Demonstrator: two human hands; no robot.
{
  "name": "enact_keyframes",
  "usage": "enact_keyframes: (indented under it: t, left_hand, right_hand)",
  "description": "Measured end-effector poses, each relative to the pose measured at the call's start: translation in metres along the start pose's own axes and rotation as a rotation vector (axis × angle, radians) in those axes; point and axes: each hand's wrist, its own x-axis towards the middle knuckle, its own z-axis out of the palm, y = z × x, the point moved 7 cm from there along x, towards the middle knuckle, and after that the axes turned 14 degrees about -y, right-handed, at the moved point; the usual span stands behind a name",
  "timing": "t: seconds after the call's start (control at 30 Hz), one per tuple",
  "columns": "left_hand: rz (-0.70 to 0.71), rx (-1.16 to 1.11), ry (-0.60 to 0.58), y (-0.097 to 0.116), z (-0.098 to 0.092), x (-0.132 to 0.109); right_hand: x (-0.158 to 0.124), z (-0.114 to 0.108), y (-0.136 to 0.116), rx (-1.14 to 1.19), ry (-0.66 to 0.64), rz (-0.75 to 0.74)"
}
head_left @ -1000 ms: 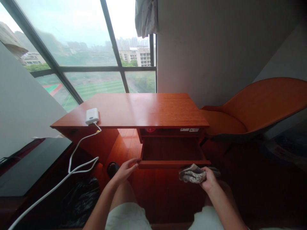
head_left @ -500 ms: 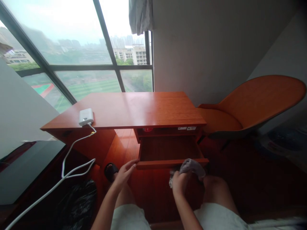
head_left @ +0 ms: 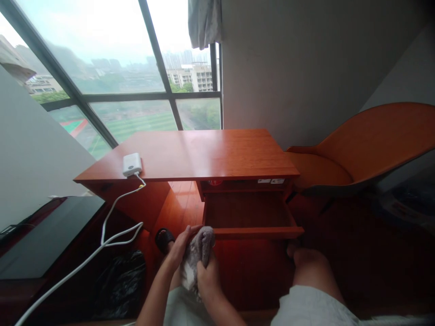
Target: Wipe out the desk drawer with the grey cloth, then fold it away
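I have my right hand (head_left: pixel 208 274) pinching the grey cloth (head_left: pixel 194 259), carried across from the right end of the drawer (head_left: pixel 261 232) to its left front corner. My left hand (head_left: pixel 179 248) is just beside, fingers nearly straight; I cannot tell whether it grips. Above the pulled-out drawer, the reddish bench (head_left: pixel 204 154) bears a white box (head_left: pixel 132 164). Beyond are windows (head_left: pixel 102 50) and an orange chair (head_left: pixel 377 140).

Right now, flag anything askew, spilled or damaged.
Nothing looks spilled or damaged. The drawer stands open; only the white cable looks untidy, dangling in a loose loop from the white device over the edge of the desk.
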Motion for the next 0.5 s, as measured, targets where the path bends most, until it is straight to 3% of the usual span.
enact_keyframes:
  t: [0.1, 0.2, 0.3, 0.37, 0.5]
  left_hand:
    - [0.020, -0.032, -0.007, -0.005, 0.001, -0.003]
    - [0.023, -0.018, 0.017, -0.012, -0.001, -0.004]
    - [0.023, -0.017, 0.035, -0.017, -0.002, -0.003]
    - [0.024, -0.052, 0.034, -0.020, 0.001, -0.002]
    - [0.023, -0.105, 0.099, -0.024, 0.003, -0.005]
  right_hand:
    - [-0.012, -0.039, -0.040, -0.276, 0.081, -0.066]
    - [-0.021, -0.073, -0.096, -0.585, 0.183, -0.244]
    - [-0.018, -0.071, -0.141, -0.945, 0.074, -0.467]
    - [-0.009, -0.057, -0.143, -1.170, -0.098, -0.494]
    - [0.004, -0.030, -0.104, -1.407, -0.465, -0.410]
